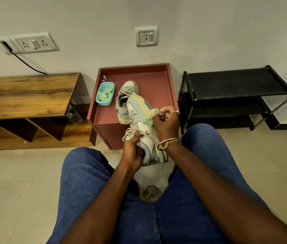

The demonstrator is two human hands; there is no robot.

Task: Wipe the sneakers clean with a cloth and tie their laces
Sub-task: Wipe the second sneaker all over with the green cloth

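The sneaker (139, 111) I'm wiping hangs over the near edge of the red worktop (156, 81). Its long axis runs away from me, toe above the second sneaker (124, 101), heel toward my lap. My left hand (132, 152) curls its grip round the heel end, thumb on the loose laces (130, 133). My right hand (166, 120), nearer the toe, bunches the green cloth (149, 119) against the shoe's right side. The sole is hidden. The blue tub (104, 93) seems to hold more cloth.

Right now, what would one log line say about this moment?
step: wiping | left hand: holds sneaker | right hand: grips green cloth against its side | laces: untied | second sneaker: on red table
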